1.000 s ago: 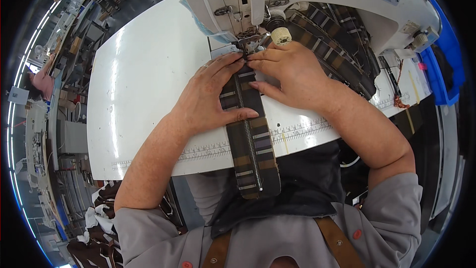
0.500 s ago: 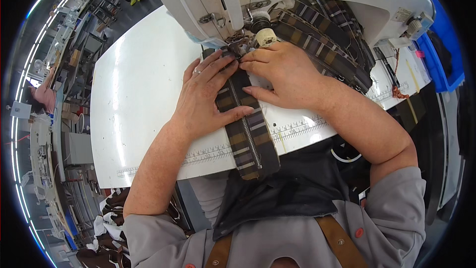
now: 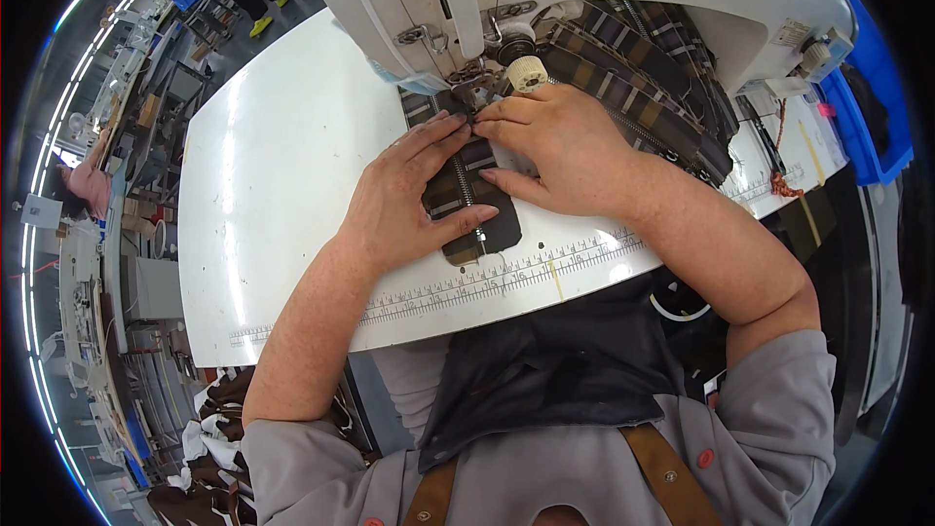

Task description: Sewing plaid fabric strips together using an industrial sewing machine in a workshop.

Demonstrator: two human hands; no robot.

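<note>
A dark plaid fabric strip with a metal zipper point(image 3: 466, 190) down its middle lies on the white table, its far end at the presser foot point(image 3: 471, 97) of a sewing machine point(image 3: 390, 0). My left hand point(image 3: 390, 195) rests flat on the strip's left side, fingers stretched toward the needle area and thumb across the zipper. From the right, my right hand point(image 3: 575, 151) lays its fingertips by the presser foot, thumb apart and near the strip's right edge. The spot under the foot is partly hidden by my fingertips. The zipper's near end shows below my left thumb.
More plaid fabric with zippers point(image 3: 623, 78) is bunched under the machine arm. A ruler scale point(image 3: 497, 282) runs along the table's front edge. A blue bin point(image 3: 867, 127) stands at the right. Farther left, people are near other worktables.
The zippered strip has slid away from me under the presser foot; its near end has come from over the table edge onto the tabletop. Both hands stay almost in place.
</note>
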